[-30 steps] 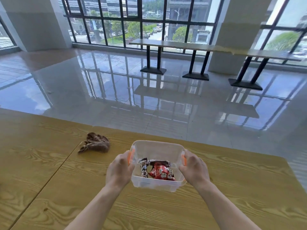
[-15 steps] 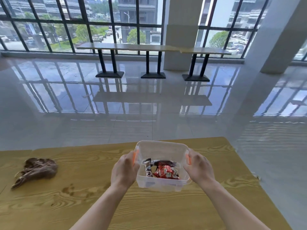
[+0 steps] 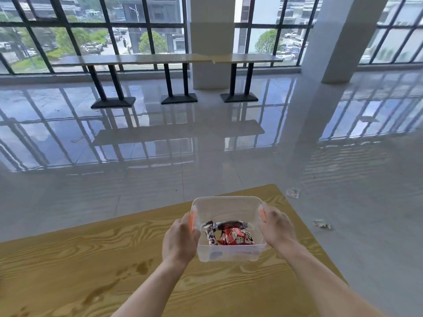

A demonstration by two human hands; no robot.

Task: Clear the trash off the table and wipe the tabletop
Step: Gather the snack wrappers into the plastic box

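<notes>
Both hands hold a clear plastic container (image 3: pixel 229 229) above the far right corner of the wooden table (image 3: pixel 91 259), and each grip is clamped on one side wall of it: the left hand (image 3: pixel 179 241) wraps the left wall next to an orange latch (image 3: pixel 191 221), and the right hand (image 3: pixel 275 227) presses on the right wall beside the other orange latch (image 3: pixel 262 215). Inside the container lie the collected trash pieces, a red snack wrapper (image 3: pixel 235 236) and a black-and-white wrapper (image 3: pixel 211 233), touching each other on the bottom. I judge the container as light and rather stiff, but its smooth walls can slip, so a hold on the two opposite sides under the rim (as it is held now) seems the safest; the wrappers are very light and could fall out if the box tilts, because no lid is on it. On the table near the person there are dark wet-looking stains (image 3: pixel 137 268), so the wiping seems not yet done. On the shiny floor to the right of the table lie two small crumpled scraps (image 3: pixel 321 224), well apart from the container. No cloth is visible at this moment.
</notes>
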